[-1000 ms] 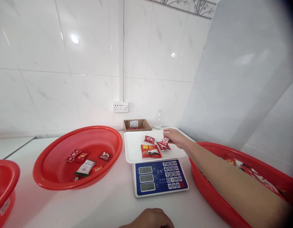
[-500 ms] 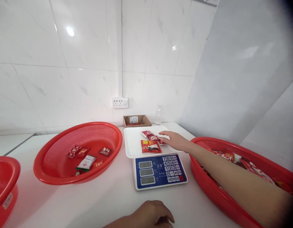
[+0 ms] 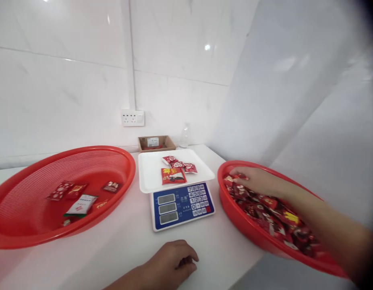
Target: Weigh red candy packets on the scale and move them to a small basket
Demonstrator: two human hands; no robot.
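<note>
My right hand (image 3: 253,180) reaches into the far end of the red basket at the right, fingers stretched over small red snack packets (image 3: 265,215) and touching them. No packet is visibly gripped in it. My left hand (image 3: 174,262) rests on the white table in front of the scale, loosely curled, with a gap between thumb and forefinger and nothing held. Between the baskets stands a digital scale (image 3: 183,205) with a blue keypad. Several small red packets (image 3: 177,164) and a larger red-and-yellow packet (image 3: 173,176) lie on its white pan (image 3: 150,177).
A red perforated basket (image 3: 126,161) on the left holds several packets, one of them white and green (image 3: 80,205). The right basket's rim (image 3: 222,197) is close beside the scale. Behind the pan are a cardboard box (image 3: 165,141) and a clear plastic object (image 3: 185,135) near the wall.
My right hand has left the packets on the scale pan and moved right into the basket. The view has turned to the right; my left hand stays on the table.
</note>
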